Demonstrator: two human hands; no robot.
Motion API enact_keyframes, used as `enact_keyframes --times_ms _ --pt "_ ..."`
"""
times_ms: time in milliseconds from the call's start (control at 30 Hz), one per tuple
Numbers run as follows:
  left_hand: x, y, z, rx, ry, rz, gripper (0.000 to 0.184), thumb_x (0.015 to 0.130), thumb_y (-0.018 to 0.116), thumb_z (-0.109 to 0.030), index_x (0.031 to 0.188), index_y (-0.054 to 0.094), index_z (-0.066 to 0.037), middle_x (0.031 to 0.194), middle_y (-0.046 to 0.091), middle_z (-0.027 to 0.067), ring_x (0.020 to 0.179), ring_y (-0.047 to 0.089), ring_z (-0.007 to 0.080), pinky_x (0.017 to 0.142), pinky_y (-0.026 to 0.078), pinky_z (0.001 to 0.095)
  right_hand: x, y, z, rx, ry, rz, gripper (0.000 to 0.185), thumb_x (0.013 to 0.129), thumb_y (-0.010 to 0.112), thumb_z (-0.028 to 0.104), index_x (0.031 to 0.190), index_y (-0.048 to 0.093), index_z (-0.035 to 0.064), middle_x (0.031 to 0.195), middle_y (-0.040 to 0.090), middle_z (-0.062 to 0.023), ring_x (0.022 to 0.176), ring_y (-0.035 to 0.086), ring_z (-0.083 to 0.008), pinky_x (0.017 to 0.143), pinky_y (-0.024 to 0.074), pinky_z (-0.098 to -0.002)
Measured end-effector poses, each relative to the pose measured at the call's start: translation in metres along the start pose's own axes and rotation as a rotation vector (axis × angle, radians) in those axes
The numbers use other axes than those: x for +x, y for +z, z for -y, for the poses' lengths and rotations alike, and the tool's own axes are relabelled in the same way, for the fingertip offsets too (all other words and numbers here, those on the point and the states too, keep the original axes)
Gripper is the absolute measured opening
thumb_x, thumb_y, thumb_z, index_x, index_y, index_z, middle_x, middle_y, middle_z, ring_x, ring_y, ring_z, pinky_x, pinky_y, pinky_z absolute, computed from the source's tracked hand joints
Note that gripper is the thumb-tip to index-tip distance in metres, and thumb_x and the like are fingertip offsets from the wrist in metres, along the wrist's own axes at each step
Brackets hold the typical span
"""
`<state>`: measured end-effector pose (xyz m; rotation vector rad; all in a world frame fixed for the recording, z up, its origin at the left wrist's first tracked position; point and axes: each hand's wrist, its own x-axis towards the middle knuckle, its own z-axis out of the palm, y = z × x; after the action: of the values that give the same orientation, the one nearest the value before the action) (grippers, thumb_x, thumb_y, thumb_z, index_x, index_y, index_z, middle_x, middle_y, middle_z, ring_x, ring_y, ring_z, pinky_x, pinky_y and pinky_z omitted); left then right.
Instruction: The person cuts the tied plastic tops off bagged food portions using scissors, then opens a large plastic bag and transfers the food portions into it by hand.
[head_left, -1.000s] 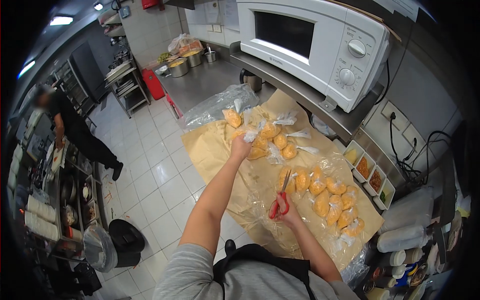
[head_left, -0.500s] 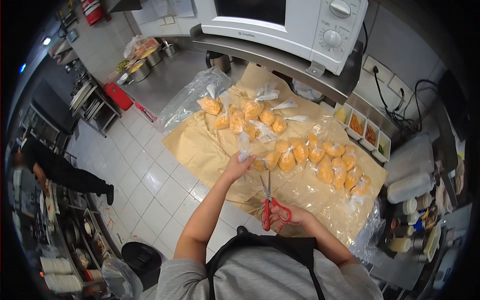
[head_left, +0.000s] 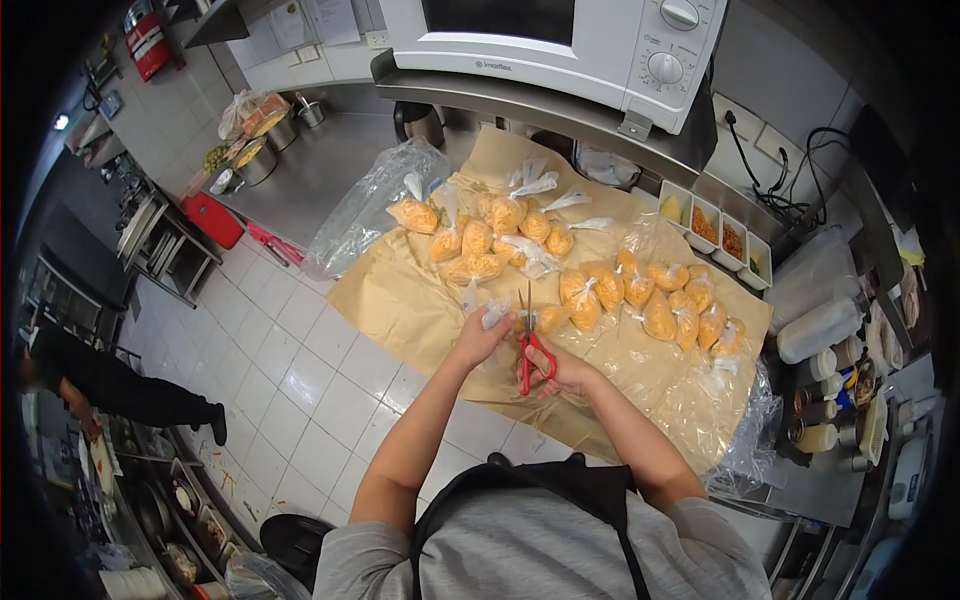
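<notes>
My left hand (head_left: 485, 336) is closed on the clear, twisted top of a plastic bag (head_left: 549, 319) with orange shredded filling. In my right hand (head_left: 563, 371) are red-handled scissors (head_left: 534, 350), fingers through the loops. Their blades (head_left: 525, 303) point away from me and lie across the bag, close to my left fingers. Whether the blades touch the plastic I cannot tell. Several knotted bags of the same filling (head_left: 475, 268) rest beyond my left hand, and another group (head_left: 658, 315) lies to the right. Brown paper (head_left: 390, 290) is spread beneath them.
A microwave (head_left: 540, 60) stands on a metal shelf above the table's back. White containers of food (head_left: 703, 228) line the right rear. Jars and bottles (head_left: 820, 410) crowd the right side. At far left, a person in dark clothes (head_left: 110, 375) stands by shelves.
My right hand has raised the scissors away from me, bringing the blades up to the bag by my left hand. My left hand keeps its hold on the bag's top.
</notes>
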<state>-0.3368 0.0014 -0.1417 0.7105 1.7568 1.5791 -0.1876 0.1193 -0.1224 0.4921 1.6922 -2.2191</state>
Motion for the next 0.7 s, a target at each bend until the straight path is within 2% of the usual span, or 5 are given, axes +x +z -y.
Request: enact_keyframes --times_ms 167,267,300,500,700 --pt "-0.006 0.002 -0.006 0.033 -0.070 0.015 0.026 0.086 0.061 -0.029 0.084 0.058 -0.003 0.068 0.058 0.0028 0.060 0.052 0.0099 0.054 0.042 0.0252 0.020 0.005 -0.013 0.035 -0.177 -0.226 0.044 0.089 0.051 0.045 0.116 0.041 0.0129 0.065 0.052 -0.0014 0.050 0.052 -0.0113 0.041 0.0405 -0.0238" --pt "-0.025 0.003 -0.020 0.223 0.211 -0.050 0.028 0.086 0.061 -0.027 0.071 0.054 -0.004 0.061 0.053 0.0028 0.058 0.051 0.0107 0.054 0.041 0.0254 0.027 0.002 -0.006 0.176 -0.188 -0.348 0.033 0.089 0.052 0.041 0.104 0.045 0.0115 0.062 0.050 -0.0013 0.046 0.049 -0.0118 0.041 0.0388 -0.0244" --pt "-0.019 -0.007 -0.007 0.437 0.573 -0.139 0.027 0.084 0.064 -0.021 0.069 0.052 -0.002 0.061 0.052 0.0047 0.055 0.050 0.0131 0.053 0.041 0.0261 0.026 0.001 -0.002 0.190 -0.168 -0.350 0.033 0.089 0.052 0.041 0.104 0.045 0.0116 0.062 0.050 -0.0011 0.047 0.050 -0.0118 0.040 0.0384 -0.0242" --pt "-0.021 -0.028 -0.019 0.324 0.387 -0.689 0.035 0.080 0.068 -0.027 0.066 0.051 0.000 0.063 0.052 0.0048 0.049 0.048 0.0158 0.051 0.042 0.0294 0.013 -0.007 0.011 0.066 -0.107 -0.139 0.048 0.091 0.047 0.044 0.124 0.033 0.0132 0.072 0.055 -0.0027 0.055 0.056 -0.0120 0.041 0.0388 -0.0211" --pt "0.034 -0.039 -0.008 0.404 -0.437 -0.237 0.052 0.076 0.064 -0.045 0.093 0.064 0.004 0.088 0.064 0.0212 0.082 0.064 0.0308 0.071 0.049 0.0353 0.001 -0.015 0.016 -0.056 -0.095 0.068 0.049 0.093 0.045 0.037 0.130 0.027 0.0104 0.076 0.057 -0.0069 0.061 0.059 -0.0143 0.044 0.0428 -0.0239"
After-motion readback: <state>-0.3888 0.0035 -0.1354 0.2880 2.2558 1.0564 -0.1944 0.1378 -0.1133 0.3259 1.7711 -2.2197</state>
